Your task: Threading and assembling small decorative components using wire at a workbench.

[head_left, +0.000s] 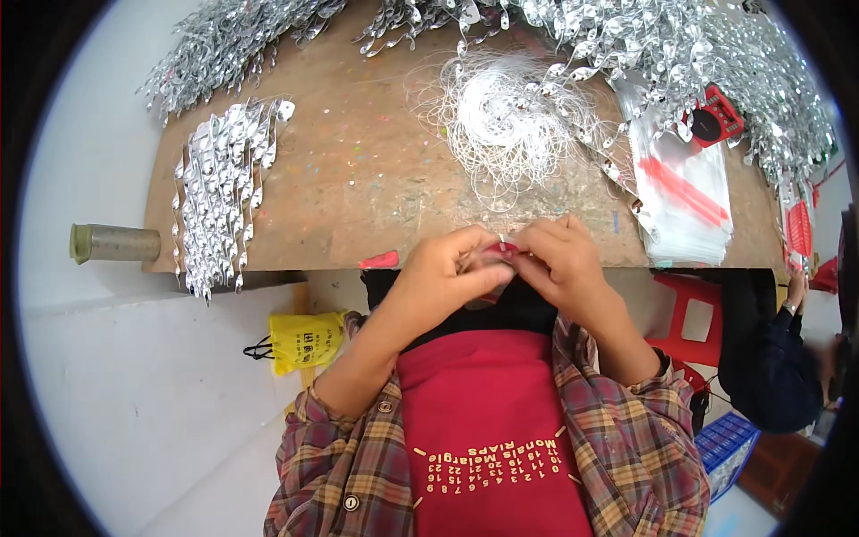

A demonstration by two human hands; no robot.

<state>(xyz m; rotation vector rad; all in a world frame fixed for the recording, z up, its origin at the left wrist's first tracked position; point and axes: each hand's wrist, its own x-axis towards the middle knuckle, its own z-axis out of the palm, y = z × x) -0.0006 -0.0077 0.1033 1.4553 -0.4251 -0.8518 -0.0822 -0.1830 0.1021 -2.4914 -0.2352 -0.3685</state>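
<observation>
My left hand (pixel 456 266) and my right hand (pixel 562 258) meet at the front edge of the worktable, fingertips pinched together. Between them shows a small red and whitish piece (pixel 503 248), too small and covered to name. Both hands are closed round it. On the table edge to the left of my left hand lies a small red piece (pixel 379 259). Beyond my hands sits a loose tangle of thin white cord (pixel 510 125). Farther left, a bundle of silver twisted strands (pixel 224 188) hangs partly over the table's front edge.
Heaps of silver strands (pixel 242 54) line the far edge. Clear plastic bags (pixel 684 188) and a red device (pixel 716 118) lie at right. A metal tube (pixel 116 243) juts out left. Below are a yellow bag (pixel 306 340), a red stool (pixel 684 318), and another person (pixel 774 367) at right.
</observation>
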